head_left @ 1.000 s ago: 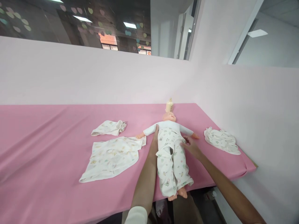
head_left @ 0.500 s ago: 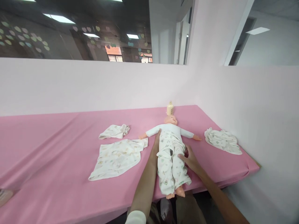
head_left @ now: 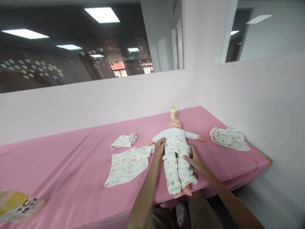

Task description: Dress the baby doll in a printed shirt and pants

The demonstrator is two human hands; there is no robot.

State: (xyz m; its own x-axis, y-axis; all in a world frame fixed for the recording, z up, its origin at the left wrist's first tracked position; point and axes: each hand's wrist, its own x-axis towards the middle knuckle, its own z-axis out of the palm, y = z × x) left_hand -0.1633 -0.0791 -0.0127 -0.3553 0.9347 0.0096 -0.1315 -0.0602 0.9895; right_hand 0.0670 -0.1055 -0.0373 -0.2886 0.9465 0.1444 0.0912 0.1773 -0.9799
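Observation:
A baby doll [head_left: 177, 132] in a white long-sleeved top lies on its back, arms spread and feet at the table's front edge. White printed baby pants [head_left: 175, 148] cover it from the waist to the ankles. At the waist, on the left side, my left hand [head_left: 160, 147] is closed on the edge of the pants, its fingertips partly hidden. My right hand [head_left: 194, 159] grips the pants at the other side, thumb on top of the thigh and fingers around the outer edge.
The pink-covered table [head_left: 78, 168] meets walls behind and to the right. A printed baby shirt [head_left: 130, 163] and a folded cloth [head_left: 124, 141] lie left; a bunched garment [head_left: 228, 138] lies right. A pump bottle [head_left: 173, 113] stands beyond the doll's head. A labelled container [head_left: 20, 206] is at lower left.
My view has tilted and shifted left, showing more of the container. My left hand has slid slightly down the doll's side to the waist. The right hand stays on the pants.

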